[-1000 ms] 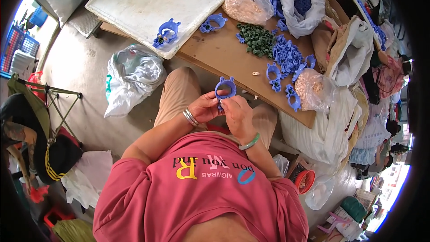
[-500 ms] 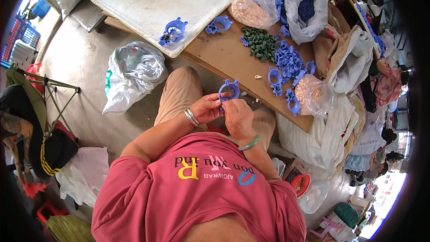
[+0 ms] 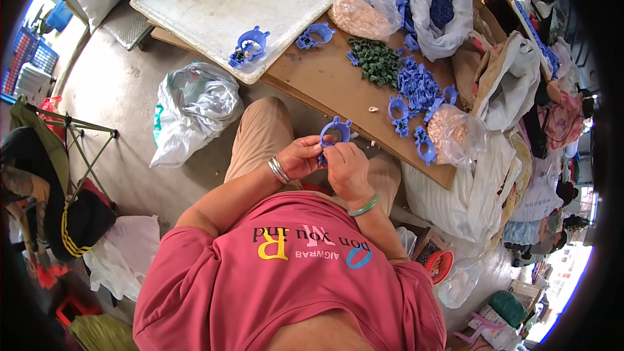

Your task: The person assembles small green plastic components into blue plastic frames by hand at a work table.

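Note:
A blue plastic ring-shaped part (image 3: 336,131) with two small ear-like knobs is held up over my lap. My left hand (image 3: 299,157) grips its left side, fingers closed. The fingers of my right hand (image 3: 348,170) pinch its lower end, and what they press on there is hidden. Similar blue ring parts lie on the brown board (image 3: 312,81): a pair of them (image 3: 398,117) right of my hands, another (image 3: 316,36) farther off. One more, with a pale piece on it (image 3: 249,47), rests on the white board (image 3: 227,13).
Small dark green parts (image 3: 376,62) and small blue parts (image 3: 418,82) lie heaped on the brown board. Bags of pale pieces (image 3: 452,131) sit beside them. A white sack (image 3: 195,114) stands on the floor to the left. Another person's arm (image 3: 29,185) shows at far left.
Both hands keep the same hold on the blue ring part. The whole view has shifted very slightly; nothing else has visibly moved.

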The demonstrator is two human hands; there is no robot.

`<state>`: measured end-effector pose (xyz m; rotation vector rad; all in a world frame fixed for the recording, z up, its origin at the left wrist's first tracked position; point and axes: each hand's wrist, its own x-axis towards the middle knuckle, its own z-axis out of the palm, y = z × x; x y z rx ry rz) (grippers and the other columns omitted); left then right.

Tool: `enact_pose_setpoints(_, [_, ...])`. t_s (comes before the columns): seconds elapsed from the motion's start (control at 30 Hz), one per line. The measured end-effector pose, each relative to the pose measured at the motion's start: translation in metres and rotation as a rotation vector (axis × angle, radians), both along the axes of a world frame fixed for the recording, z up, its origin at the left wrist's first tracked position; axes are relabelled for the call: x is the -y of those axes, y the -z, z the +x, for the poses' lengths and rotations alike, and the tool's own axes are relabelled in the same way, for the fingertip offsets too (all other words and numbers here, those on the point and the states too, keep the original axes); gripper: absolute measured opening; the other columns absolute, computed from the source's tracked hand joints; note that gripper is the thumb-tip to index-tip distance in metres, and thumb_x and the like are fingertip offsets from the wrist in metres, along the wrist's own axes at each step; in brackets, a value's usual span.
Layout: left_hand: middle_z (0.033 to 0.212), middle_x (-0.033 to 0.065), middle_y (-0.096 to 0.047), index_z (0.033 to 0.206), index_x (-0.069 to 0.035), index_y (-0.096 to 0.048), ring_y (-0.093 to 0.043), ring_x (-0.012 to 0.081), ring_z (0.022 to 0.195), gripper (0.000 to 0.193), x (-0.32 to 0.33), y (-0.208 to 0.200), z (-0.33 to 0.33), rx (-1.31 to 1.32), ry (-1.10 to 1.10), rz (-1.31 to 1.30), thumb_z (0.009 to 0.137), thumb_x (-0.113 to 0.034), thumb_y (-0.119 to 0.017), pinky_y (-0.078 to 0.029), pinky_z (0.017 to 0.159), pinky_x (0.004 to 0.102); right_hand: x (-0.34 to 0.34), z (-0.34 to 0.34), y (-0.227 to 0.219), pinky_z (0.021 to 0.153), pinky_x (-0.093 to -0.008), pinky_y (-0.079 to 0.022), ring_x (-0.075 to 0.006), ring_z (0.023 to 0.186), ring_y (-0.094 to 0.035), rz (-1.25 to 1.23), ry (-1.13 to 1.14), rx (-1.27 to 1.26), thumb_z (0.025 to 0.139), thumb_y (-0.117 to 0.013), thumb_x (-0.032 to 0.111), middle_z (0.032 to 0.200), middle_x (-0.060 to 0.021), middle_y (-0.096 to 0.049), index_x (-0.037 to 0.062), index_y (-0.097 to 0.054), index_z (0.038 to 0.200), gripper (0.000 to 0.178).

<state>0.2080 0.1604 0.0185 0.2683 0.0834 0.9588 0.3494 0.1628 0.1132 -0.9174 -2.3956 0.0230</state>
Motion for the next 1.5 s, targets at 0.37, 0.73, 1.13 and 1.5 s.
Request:
enact_pose_setpoints(0.37, [0.102,0.0063,-0.058,0.116,-0.004,-0.05,-0.057,0.0165,0.093,0.034,0.001,-0.012,0.0,-0.042,-0.016,-0.059,0.085,-0.017,-0.056,-0.048,0.08,0.0335,-0.007,0.002,0.002,0.061,-0.0343,-0.041,-0.0224,0.074,-0.051,-0.075,0.0,-0.135,0.064,-0.063,0.008,0.08,-0.0041,-0.051,0.0086,-0.057,0.086,0.023])
enact_pose_setpoints(0.73, [0.104,0.0054,-0.058,0.115,-0.007,-0.05,-0.057,0.0168,0.094,0.035,0.0,-0.01,0.0,-0.022,0.014,-0.038,0.084,-0.02,-0.057,-0.048,0.081,0.0357,-0.009,0.007,0.001,0.072,-0.035,-0.034,-0.0218,0.078,-0.05,-0.109,0.017,-0.221,0.064,-0.066,0.009,0.082,-0.0018,-0.051,0.01,-0.058,0.081,0.019])
enact_pose_setpoints(1.13, [0.106,0.0039,-0.057,0.117,-0.006,-0.048,-0.053,0.0145,0.099,0.036,0.0,-0.007,0.0,0.015,0.019,-0.036,0.084,-0.016,-0.057,-0.042,0.088,0.0322,0.001,-0.004,-0.003,0.073,-0.0358,-0.034,-0.0236,0.079,-0.049,-0.015,0.083,-0.136,0.066,-0.065,0.007,0.082,-0.0044,-0.049,0.0087,-0.056,0.079,0.016])
enact_pose_setpoints(1.5, [0.113,0.0069,-0.053,0.123,-0.003,-0.041,-0.051,0.0164,0.105,0.048,0.0,-0.006,-0.001,-0.001,-0.004,-0.03,0.082,-0.018,-0.06,-0.038,0.092,0.0315,0.001,-0.004,-0.002,0.073,-0.0355,-0.034,-0.0236,0.079,-0.049,-0.055,0.088,-0.144,0.068,-0.064,0.007,0.083,-0.0044,-0.05,0.0086,-0.057,0.08,0.014])
